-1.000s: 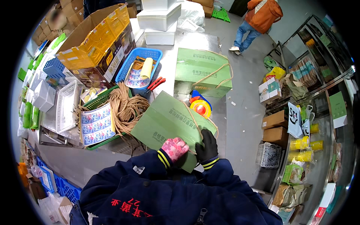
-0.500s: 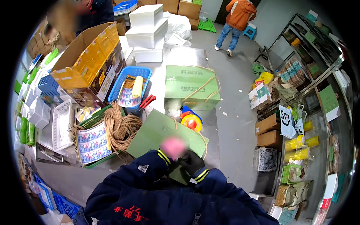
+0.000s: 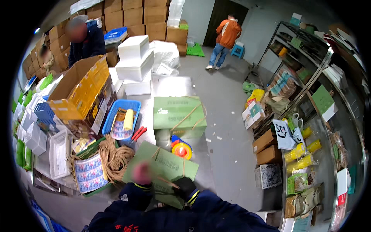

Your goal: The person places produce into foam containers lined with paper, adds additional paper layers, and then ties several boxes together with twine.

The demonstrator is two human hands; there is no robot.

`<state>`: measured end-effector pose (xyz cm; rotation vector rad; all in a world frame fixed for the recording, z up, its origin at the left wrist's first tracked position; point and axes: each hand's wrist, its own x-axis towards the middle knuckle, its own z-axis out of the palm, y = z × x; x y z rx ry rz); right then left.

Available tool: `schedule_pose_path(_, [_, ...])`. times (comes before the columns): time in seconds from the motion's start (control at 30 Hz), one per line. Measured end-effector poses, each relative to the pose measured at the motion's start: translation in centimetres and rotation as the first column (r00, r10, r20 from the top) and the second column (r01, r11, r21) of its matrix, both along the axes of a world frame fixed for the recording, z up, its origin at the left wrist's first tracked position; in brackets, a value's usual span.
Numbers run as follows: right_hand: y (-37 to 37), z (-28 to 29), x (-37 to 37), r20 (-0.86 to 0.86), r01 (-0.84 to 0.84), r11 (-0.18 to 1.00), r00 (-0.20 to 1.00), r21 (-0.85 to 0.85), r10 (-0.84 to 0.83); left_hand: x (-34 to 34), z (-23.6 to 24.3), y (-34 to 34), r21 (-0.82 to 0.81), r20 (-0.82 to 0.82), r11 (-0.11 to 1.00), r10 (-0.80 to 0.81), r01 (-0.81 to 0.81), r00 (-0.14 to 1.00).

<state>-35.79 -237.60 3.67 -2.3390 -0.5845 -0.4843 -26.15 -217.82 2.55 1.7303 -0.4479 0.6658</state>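
Note:
A green cardboard gift box [image 3: 176,164] lies slantwise in front of me on the metal table. My left hand [image 3: 142,173], blurred and pinkish, is at the box's left side, and its fingers cannot be made out. My right hand [image 3: 184,188], in a black glove, closes on a tan rope handle [image 3: 167,181] that runs across the near side of the box. Just beyond sits a tape dispenser [image 3: 181,149] in blue, yellow and red. A second green gift box [image 3: 179,116] with a rope handle stands behind it.
Left lie a bundle of rope [image 3: 116,158], label sheets [image 3: 89,174], red-handled scissors or pliers [image 3: 139,133] and a blue basket [image 3: 121,106]. A large carton [image 3: 79,94] and white foam boxes [image 3: 135,63] stand behind. Shelves [image 3: 309,96] line the right. Other people are farther off.
The view has tilted up and shifted. My hands have moved apart, the left one leftward, and the rope handle shows between them. The person in orange has walked farther away.

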Motion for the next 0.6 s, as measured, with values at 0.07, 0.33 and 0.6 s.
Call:
schedule_pose_path(0.07, [2.0,0.4,0.1,0.014,0.06,0.993,0.998,-0.104,-0.059,1.0,-4.5,2.4,0.006,-0.062,0.995,0.095,-0.095,0.994])
schedule_pose_path(0.33, [1.5,-0.6,0.9,0.011,0.038,0.988,0.999,-0.148,-0.037,1.8,-3.0,2.3,0.431,-0.113,0.902,0.072,-0.017,0.991])
schedule_pose_path(0.6, [1.4,-0.3,0.9,0.034,0.023,0.994,0.999,-0.107,-0.02,0.4,1.4,1.5,0.315,-0.317,0.946,0.031,0.075,0.948])
